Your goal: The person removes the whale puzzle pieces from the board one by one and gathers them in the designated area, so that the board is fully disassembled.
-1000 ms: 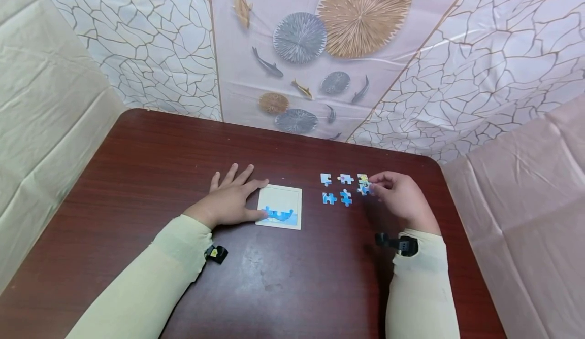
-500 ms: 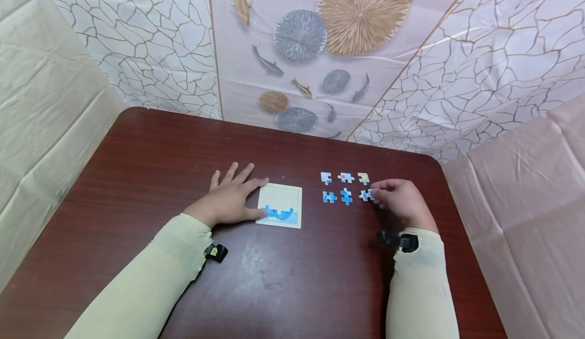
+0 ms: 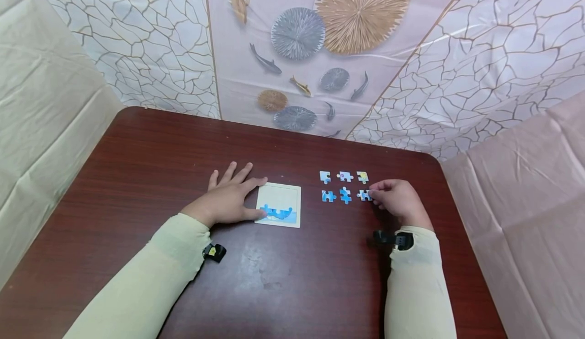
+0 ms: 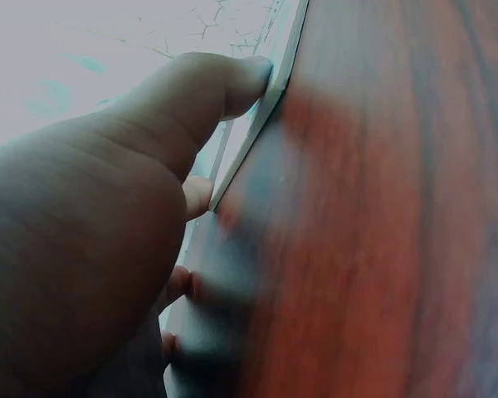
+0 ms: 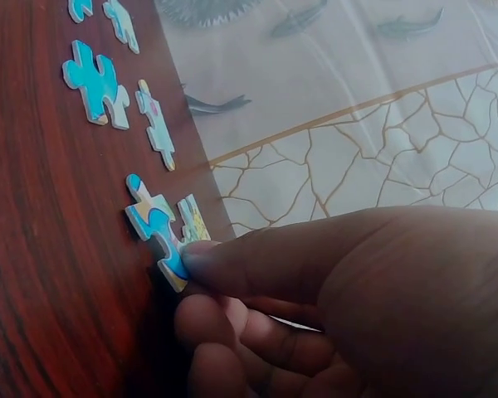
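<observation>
My left hand lies spread on the table, its thumb and index fingertip on the left edge of a square puzzle board. Joined blue pieces fill the lower part of that board. In the left wrist view the thumb touches the board's edge. With thumb and curled fingers, my right hand pinches a blue and white jigsaw piece at the near right of several loose ones. Whether this piece rests fully on the table, I cannot tell.
Loose jigsaw pieces stand apart in two rows right of the board: a blue one, a yellow-patterned one and others. The dark red table meets a patterned cloth at its back edge.
My right hand has drawn the pinched piece slightly toward me, away from the yellow-patterned piece it overlapped, into line with the near row. The left hand stays on the board.
</observation>
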The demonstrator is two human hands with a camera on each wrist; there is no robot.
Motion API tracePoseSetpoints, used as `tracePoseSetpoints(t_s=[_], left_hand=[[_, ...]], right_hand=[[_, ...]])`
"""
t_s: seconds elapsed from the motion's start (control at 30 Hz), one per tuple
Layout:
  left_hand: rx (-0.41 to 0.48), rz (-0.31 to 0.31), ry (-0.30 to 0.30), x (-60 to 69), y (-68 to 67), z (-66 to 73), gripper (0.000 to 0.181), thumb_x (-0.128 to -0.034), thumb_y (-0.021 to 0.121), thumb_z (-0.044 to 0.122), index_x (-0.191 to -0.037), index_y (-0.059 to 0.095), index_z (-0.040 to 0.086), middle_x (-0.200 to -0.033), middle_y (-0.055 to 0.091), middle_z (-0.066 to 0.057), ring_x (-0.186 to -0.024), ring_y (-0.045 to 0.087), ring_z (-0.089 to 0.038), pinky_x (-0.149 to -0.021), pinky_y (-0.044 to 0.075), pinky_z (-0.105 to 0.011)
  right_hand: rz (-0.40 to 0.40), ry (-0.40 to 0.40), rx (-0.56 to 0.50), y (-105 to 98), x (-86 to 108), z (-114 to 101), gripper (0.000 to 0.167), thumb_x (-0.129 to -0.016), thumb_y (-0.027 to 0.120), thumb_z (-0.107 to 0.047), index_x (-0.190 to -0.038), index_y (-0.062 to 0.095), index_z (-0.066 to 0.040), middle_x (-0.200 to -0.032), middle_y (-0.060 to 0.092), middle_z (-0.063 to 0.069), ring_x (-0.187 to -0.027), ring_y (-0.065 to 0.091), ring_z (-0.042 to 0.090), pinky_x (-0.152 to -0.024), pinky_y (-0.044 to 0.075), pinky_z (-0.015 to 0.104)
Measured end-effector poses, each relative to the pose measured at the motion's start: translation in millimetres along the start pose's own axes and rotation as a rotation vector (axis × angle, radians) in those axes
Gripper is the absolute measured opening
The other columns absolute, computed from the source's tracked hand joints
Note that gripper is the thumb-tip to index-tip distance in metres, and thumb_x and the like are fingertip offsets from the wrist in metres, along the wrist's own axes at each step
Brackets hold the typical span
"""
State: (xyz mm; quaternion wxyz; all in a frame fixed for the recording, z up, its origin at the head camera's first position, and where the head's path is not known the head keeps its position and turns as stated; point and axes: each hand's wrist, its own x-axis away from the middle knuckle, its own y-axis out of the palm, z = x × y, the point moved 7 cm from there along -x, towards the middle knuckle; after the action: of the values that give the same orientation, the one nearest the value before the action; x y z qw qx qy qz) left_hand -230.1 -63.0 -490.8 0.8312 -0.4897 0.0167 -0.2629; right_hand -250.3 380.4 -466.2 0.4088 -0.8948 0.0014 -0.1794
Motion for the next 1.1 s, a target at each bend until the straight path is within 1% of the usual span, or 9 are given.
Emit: tracePoseSetpoints(t_s=[0.13, 0.23, 0.6, 0.83, 1.1], left_hand=[[-0.004, -0.006, 0.005, 0.5, -0.4, -0.3, 0.103, -0.0900, 0.083, 0.074, -0.176, 0.036, 0.043, -0.192, 0.003, -0.005, -0.177, -0.012, -0.045, -0.132, -0.007, -0.082], [-0.006, -0.009, 0.009, 0.9, -0.9, -0.3, 0.107, -0.0872, 0.085, 0.075, -0.177, 0.036, 0.043, -0.192, 0.003, -0.005, -0.177, -0.012, -0.045, -0.132, -0.007, -0.082], [-0.008, -0.006, 0.001, 1.4, -0.5, 0.1, 0.107, -0.0869, 0.084, 0.077, -0.176, 0.036, 0.043, -0.192, 0.003, -0.005, -0.177, -0.012, -0.045, -0.132, -0.007, -0.082], [-0.010, -0.003, -0.004, 1.0, 0.0, -0.2, 0.108, -0.0866, 0.083, 0.079, -0.176, 0.037, 0.042, -0.192, 0.003, -0.004, -0.177, -0.011, -0.044, -0.132, -0.006, -0.082], [-0.012, -0.007, 0.008, 1.3, -0.5, -0.1, 0.110, -0.0851, 0.084, 0.080, -0.177, 0.036, 0.041, -0.192, 0.003, -0.006, -0.177, -0.013, -0.045, -0.132, -0.007, -0.082]], right_hand=[[0.005, 0.014, 0.008, 0.3, -1.4, 2.1, 0.021, -0.109, 0.075, -0.024, -0.119, 0.082, -0.007, -0.097, 0.078, 0.009, -0.087, 0.070, 0.027, -0.075, 0.060, 0.036], [0.003, 0.013, 0.010, 0.4, -1.9, 2.5, 0.022, -0.109, 0.074, -0.024, -0.120, 0.082, -0.006, -0.098, 0.078, 0.009, -0.087, 0.070, 0.027, -0.076, 0.060, 0.036], [0.000, 0.043, 0.012, 1.8, -0.5, 1.5, 0.022, -0.109, 0.075, -0.026, -0.120, 0.082, -0.009, -0.103, 0.078, 0.011, -0.091, 0.070, 0.028, -0.077, 0.059, 0.035], [0.004, 0.044, 0.023, 1.7, 1.3, -0.6, 0.022, -0.109, 0.075, -0.027, -0.121, 0.082, -0.009, -0.106, 0.077, 0.012, -0.093, 0.069, 0.029, -0.078, 0.059, 0.035], [0.006, 0.038, 0.026, 2.6, -1.1, 0.9, 0.022, -0.109, 0.074, -0.026, -0.120, 0.081, -0.009, -0.105, 0.077, 0.012, -0.092, 0.069, 0.029, -0.077, 0.059, 0.035]])
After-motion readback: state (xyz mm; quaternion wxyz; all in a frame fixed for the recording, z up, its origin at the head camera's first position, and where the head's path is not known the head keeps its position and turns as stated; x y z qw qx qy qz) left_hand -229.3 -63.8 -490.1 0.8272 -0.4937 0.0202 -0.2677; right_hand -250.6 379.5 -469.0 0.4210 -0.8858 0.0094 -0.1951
